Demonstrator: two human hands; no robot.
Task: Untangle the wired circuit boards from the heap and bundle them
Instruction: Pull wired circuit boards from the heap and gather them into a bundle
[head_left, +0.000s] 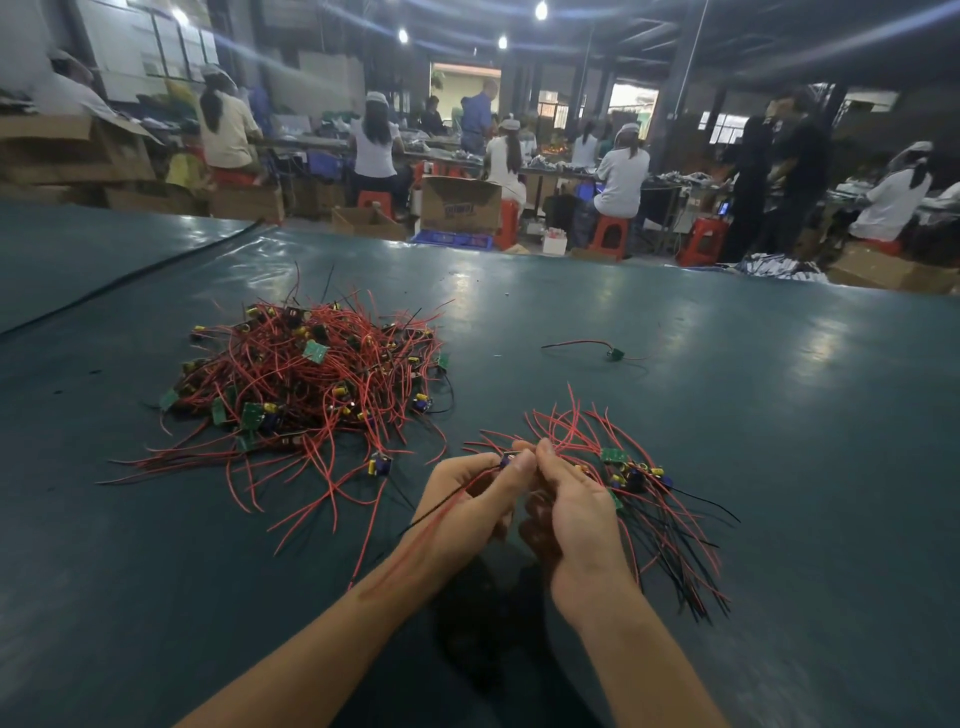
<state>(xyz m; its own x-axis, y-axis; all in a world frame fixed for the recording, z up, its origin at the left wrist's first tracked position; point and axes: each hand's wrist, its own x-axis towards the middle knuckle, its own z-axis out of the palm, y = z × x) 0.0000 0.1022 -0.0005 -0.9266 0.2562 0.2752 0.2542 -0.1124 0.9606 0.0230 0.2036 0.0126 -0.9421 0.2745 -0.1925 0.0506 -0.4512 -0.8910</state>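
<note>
A tangled heap of small green circuit boards (306, 369) with red and black wires lies on the dark green table, to the left of my hands. My left hand (467, 499) pinches one wired board (508, 460) at its fingertips; its red and black wires trail back over my left wrist. Right beside it, my right hand (576, 509) grips a bundle of wired boards (631, 475). The bundle's red wires fan upward and its black and red wires spread down to the right. Both hands' fingertips meet at the held board.
A single wired board (614, 355) lies alone farther out on the table (727, 395). A black cable (135, 275) runs along the table's left side. Beyond the far edge, several people sit on red stools among cardboard boxes (460, 205).
</note>
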